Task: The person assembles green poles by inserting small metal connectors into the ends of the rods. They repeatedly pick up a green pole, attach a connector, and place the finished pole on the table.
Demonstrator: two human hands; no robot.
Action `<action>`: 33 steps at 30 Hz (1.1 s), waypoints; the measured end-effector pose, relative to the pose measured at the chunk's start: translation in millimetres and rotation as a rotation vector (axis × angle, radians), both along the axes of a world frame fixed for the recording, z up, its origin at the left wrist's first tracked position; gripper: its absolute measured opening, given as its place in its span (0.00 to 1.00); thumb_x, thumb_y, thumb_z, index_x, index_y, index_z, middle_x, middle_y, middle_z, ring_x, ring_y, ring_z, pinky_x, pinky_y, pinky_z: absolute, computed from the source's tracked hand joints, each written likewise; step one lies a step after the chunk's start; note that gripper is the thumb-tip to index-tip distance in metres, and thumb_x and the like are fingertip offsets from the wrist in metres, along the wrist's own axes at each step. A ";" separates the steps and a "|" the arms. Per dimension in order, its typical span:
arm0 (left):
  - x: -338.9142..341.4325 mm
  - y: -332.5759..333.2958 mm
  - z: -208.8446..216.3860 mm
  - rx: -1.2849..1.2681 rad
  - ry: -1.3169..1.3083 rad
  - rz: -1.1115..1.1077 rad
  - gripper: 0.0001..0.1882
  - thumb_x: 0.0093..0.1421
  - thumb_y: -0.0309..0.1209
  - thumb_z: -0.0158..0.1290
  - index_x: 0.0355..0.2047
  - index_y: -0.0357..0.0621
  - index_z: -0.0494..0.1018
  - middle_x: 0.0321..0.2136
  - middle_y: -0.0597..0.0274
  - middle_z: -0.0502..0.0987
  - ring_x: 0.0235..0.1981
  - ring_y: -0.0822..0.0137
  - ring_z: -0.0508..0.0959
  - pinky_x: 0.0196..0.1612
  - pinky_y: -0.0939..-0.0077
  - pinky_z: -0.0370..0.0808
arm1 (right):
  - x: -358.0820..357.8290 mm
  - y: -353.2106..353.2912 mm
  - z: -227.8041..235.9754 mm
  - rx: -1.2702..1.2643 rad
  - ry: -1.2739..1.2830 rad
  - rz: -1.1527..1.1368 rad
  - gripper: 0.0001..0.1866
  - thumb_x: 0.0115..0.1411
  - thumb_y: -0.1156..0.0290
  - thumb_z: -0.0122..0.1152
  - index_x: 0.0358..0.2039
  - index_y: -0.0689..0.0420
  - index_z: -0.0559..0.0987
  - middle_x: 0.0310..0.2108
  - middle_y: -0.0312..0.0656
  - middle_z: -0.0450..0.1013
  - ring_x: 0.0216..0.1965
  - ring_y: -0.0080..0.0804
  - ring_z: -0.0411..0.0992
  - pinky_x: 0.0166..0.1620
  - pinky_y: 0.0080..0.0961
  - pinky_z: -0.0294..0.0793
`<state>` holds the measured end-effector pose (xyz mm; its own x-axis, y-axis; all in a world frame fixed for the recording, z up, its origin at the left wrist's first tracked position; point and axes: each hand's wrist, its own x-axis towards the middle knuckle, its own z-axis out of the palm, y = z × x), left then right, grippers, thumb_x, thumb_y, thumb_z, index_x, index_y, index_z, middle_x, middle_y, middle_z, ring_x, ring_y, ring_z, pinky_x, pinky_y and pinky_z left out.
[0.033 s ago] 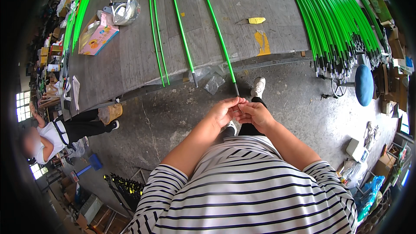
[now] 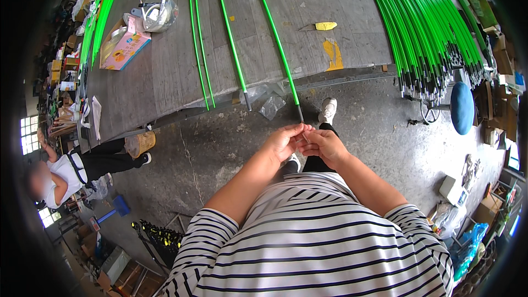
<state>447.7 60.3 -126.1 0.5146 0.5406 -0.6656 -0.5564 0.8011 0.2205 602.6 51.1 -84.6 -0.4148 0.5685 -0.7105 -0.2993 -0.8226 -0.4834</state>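
A long green rod [image 2: 278,44] with a dark end runs from the table over its near edge to my fingers. My left hand [image 2: 283,142] is closed in a pinch at the rod's dark tip. Right beside it, my right hand [image 2: 326,147] is also closed, its thumb and fingertips pressed together against the left fingertips. Whatever small thing lies between the right fingers is hidden. Another green rod [image 2: 230,41] with a dark end lies to the left, and past it two thinner green rods [image 2: 201,55] lie side by side.
The grey table [image 2: 165,71] bears a thick bundle of green rods [image 2: 423,33] at right, a pink box [image 2: 127,50] with a plastic bag [image 2: 160,12], and a yellow piece [image 2: 326,26]. A blue-topped stool [image 2: 462,108] stands right. At far left is another person [image 2: 66,176] near a basket [image 2: 142,143].
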 end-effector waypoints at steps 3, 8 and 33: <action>0.7 -3.5 -4.6 -0.020 -0.010 0.007 0.12 0.54 0.32 0.50 0.36 0.39 0.71 0.35 0.59 0.73 0.34 0.67 0.73 0.37 0.73 0.72 | -2.9 0.2 1.2 -0.035 -0.003 -0.092 0.15 0.56 0.66 0.49 0.34 0.67 0.73 0.29 0.46 0.72 0.29 0.31 0.72 0.33 0.21 0.74; 4.0 -4.7 4.6 -0.030 0.016 0.019 0.13 0.53 0.33 0.50 0.37 0.39 0.71 0.35 0.59 0.73 0.34 0.68 0.73 0.36 0.74 0.72 | -6.8 -4.2 -13.4 -0.016 -0.062 -0.139 0.14 0.55 0.68 0.51 0.35 0.67 0.72 0.29 0.45 0.71 0.31 0.31 0.72 0.33 0.20 0.74; -2.5 2.9 -9.9 -0.023 -0.033 0.013 0.10 0.51 0.30 0.52 0.33 0.39 0.71 0.35 0.53 0.73 0.38 0.59 0.73 0.42 0.65 0.70 | -8.3 0.6 -10.6 -0.001 -0.040 -0.104 0.09 0.57 0.69 0.48 0.31 0.61 0.73 0.27 0.41 0.73 0.27 0.24 0.72 0.30 0.17 0.73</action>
